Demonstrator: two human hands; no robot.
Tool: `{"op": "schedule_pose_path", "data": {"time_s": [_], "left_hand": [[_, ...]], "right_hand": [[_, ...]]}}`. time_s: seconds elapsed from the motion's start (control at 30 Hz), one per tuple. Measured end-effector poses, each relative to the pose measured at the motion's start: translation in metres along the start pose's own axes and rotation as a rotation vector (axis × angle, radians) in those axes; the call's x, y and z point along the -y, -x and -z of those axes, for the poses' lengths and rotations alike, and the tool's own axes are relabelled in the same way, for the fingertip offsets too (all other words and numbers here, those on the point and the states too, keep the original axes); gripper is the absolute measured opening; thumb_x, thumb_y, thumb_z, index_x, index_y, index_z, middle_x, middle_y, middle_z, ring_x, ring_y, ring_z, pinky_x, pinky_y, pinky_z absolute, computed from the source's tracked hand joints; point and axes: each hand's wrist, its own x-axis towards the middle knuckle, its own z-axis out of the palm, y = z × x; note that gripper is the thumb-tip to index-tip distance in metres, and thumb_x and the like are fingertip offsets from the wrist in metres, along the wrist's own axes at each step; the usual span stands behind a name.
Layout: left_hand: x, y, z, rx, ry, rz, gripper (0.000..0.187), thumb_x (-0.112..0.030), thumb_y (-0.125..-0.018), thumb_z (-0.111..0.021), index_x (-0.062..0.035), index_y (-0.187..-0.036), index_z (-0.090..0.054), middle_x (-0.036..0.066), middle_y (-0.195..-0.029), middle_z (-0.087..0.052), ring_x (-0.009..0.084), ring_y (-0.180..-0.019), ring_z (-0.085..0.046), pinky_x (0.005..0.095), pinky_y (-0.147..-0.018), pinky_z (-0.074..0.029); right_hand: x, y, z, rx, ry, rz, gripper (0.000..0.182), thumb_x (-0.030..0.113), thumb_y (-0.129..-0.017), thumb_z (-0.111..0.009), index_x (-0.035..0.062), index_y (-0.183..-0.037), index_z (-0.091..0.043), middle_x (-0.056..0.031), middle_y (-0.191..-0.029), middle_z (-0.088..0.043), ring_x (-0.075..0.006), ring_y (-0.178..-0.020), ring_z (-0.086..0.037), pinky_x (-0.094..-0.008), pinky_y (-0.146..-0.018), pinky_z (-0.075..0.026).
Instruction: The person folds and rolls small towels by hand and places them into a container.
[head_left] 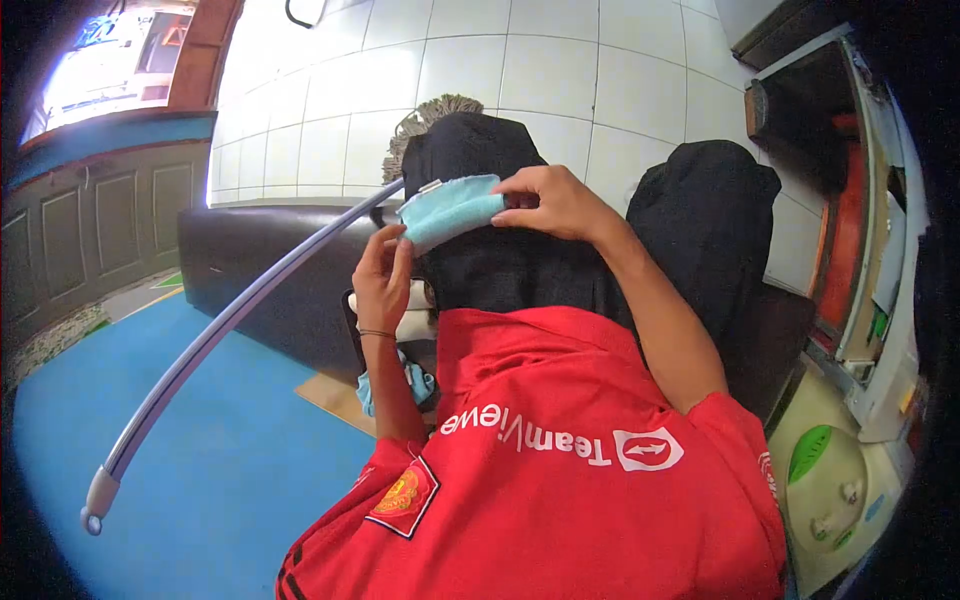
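A folded light-blue cloth (pixel 452 212) with a small white tag lies over my black-trousered thigh. My right hand (pixel 550 203) pinches its right end between thumb and fingers. At the lower left end, my left hand (pixel 383 272) has its thumb and fingertips closed on the cloth's edge. A dark band circles the left wrist. Just left of the cloth, a mop handle (pixel 230 320) slants down to the lower left.
Beyond my knee the grey mop head (pixel 432 118) rests on the white tiled floor (pixel 550 70). Beside my left forearm are a white object (pixel 415 325) in a dark holder and another blue cloth (pixel 365 393). A dark bench (pixel 260 250) borders a blue surface (pixel 200 440).
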Motion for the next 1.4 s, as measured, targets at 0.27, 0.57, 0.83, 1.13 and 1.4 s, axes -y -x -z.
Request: {"op": "schedule_pose_path", "data": {"time_s": [0.27,0.57,0.83,1.13,1.4], "left_hand": [[-0.015,-0.005,0.0,-0.034,-0.419,-0.371,0.036,-0.011,-0.081,-0.069,-0.0049,-0.113,-0.055,0.013,-0.098,-0.061,0.0235,-0.084,-0.062,0.0322,-0.076,-0.049],[0.008,-0.013,-0.004,-0.084,-0.239,-0.171,0.037,-0.017,-0.083,-0.068,-0.0089,-0.116,-0.054,0.014,-0.092,-0.064,0.0219,-0.082,-0.063,0.0324,-0.075,-0.049],[-0.019,-0.02,-0.011,-0.196,-0.68,-0.468,0.039,-0.013,-0.08,-0.065,-0.013,-0.117,-0.057,0.01,-0.121,-0.057,0.0272,-0.118,-0.05,0.0405,-0.098,-0.035],[-0.053,-0.044,-0.044,0.185,-0.646,-0.633,0.038,-0.012,-0.072,-0.071,-0.0094,-0.109,-0.063,0.011,-0.11,-0.062,0.0291,-0.108,-0.056,0.0415,-0.094,-0.041],[-0.056,-0.076,-0.04,0.286,-0.648,-0.518,0.035,-0.012,-0.083,-0.058,-0.0097,-0.118,-0.056,0.014,-0.098,-0.066,0.0341,-0.089,-0.062,0.0411,-0.079,-0.049]], "right_hand": [[-0.012,-0.003,-0.008,-0.081,0.152,0.107,0.03,0.027,-0.081,-0.069,0.0031,-0.099,-0.067,-0.0107,-0.082,-0.063,-0.0205,-0.075,-0.06,-0.0313,-0.066,-0.047],[-0.005,-0.006,-0.008,-0.157,-0.09,-0.052,0.027,0.023,-0.084,-0.065,0.0046,-0.104,-0.062,-0.0063,-0.074,-0.062,-0.0134,-0.066,-0.059,-0.0276,-0.062,-0.047],[-0.009,-0.011,-0.015,-0.247,-0.013,-0.04,0.025,0.026,-0.085,-0.062,0.0029,-0.093,-0.066,-0.0153,-0.08,-0.066,-0.0261,-0.073,-0.066,-0.0349,-0.067,-0.05],[-0.018,-0.015,-0.025,-0.328,0.003,-0.162,0.026,0.028,-0.084,-0.061,0.0029,-0.09,-0.066,-0.0163,-0.075,-0.064,-0.0275,-0.07,-0.065,-0.0366,-0.062,-0.049],[-0.045,-0.013,-0.007,-0.412,-0.065,-0.346,0.027,0.032,-0.083,-0.064,0.0054,-0.09,-0.067,-0.0104,-0.077,-0.067,-0.0206,-0.072,-0.065,-0.0321,-0.067,-0.05]]}}
